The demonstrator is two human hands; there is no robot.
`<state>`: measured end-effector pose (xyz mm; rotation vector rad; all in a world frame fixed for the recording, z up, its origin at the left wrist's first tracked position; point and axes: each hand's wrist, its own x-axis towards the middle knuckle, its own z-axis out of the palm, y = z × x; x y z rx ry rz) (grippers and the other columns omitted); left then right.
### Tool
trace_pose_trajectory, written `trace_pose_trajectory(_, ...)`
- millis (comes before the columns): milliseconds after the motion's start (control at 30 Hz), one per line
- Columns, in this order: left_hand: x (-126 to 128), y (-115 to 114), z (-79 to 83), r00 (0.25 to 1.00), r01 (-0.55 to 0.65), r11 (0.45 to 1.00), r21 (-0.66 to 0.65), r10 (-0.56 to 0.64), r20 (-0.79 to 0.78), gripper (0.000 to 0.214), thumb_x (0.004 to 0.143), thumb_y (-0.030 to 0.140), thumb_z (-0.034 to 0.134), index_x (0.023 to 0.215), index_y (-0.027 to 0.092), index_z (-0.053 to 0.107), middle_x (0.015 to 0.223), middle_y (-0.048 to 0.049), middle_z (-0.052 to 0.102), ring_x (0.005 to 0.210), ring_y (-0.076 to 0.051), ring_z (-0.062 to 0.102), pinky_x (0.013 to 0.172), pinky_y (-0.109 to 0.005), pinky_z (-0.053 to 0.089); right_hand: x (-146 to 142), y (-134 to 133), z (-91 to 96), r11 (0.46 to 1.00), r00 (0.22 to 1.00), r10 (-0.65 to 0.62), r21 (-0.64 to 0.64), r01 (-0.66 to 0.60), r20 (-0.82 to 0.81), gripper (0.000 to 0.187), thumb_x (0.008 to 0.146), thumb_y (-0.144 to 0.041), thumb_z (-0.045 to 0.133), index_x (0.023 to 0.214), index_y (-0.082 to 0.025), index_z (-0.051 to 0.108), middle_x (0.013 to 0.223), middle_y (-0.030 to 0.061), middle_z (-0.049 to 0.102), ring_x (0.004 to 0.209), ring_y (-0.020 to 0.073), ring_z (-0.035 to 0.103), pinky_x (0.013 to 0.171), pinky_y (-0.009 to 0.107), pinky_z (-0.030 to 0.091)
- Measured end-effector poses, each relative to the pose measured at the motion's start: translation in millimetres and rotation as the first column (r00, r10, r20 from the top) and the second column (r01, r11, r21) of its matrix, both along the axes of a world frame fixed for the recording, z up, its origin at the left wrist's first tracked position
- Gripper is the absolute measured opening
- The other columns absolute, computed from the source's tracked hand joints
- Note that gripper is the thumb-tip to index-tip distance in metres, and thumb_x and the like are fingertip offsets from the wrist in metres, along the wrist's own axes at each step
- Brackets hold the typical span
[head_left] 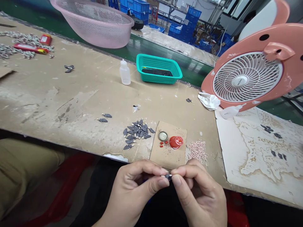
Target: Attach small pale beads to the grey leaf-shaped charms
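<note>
Between both hands (139, 189) (200, 190), small dark piece (168, 177), pinched from either side

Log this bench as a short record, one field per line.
Left hand: pinching a small dark piece
Right hand: fingertips at the same piece's other end
Ahead: cardboard square bearing a bottle cap and red cup-shaped item
Left of cardboard: heap of dark pieces
Right of cardboard: pinkish bits
Farther back: green basket
</note>
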<state>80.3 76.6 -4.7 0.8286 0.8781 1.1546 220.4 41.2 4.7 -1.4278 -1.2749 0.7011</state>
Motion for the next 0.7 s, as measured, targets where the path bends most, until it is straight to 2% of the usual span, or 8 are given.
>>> trace_pose_trajectory(200, 1.7, -0.5, 2.1, 1.000, -0.023, 0.999, 0.043, 0.022, 0.014, 0.023, 0.067, 0.002, 0.081, 0.070, 0.025, 0.081, 0.069, 0.0022, 0.077, 0.063, -0.011, 0.073, 0.063, -0.010, 0.058, -0.9, 0.2, 0.4, 1.000, 1.000, -0.018, -0.018, 0.018, -0.008, 0.008, 0.087, -0.026, 0.069, 0.080, -0.026, 0.073, 0.064, -0.0054, 0.046, 0.057, 0.0090, 0.045, 0.054, 0.021, 0.037)
trace_pose_trajectory(400, 1.7, -0.8, -2.3, 1.000, -0.020, 0.995, 0.102, 0.022, -0.017, 0.025, 0.070, 0.001, 0.080, 0.072, 0.026, 0.081, 0.071, 0.0036, 0.078, 0.066, -0.011, 0.073, 0.064, -0.011, 0.059, 0.6, 0.1, -1.2, 1.000, 1.000, -0.014, -0.009, 0.014, 0.004, 0.008, 0.087, -0.026, 0.069, 0.080, -0.027, 0.073, 0.063, -0.0060, 0.047, 0.055, 0.0085, 0.044, 0.052, 0.021, 0.036)
trace_pose_trajectory(700, 3.0, -0.9, -7.6, 0.993, -0.022, 0.966, 0.257, 0.051, -0.108, 0.026, 0.073, 0.000, 0.078, 0.076, 0.026, 0.080, 0.073, 0.0044, 0.077, 0.066, -0.010, 0.072, 0.064, -0.012, 0.059, 6.7, 1.1, -4.6, 0.996, 0.996, 0.081, -0.040, -0.079, 0.044, 0.013, 0.089, -0.027, 0.067, 0.077, -0.024, 0.072, 0.061, -0.0048, 0.047, 0.053, 0.0092, 0.043, 0.050, 0.023, 0.034)
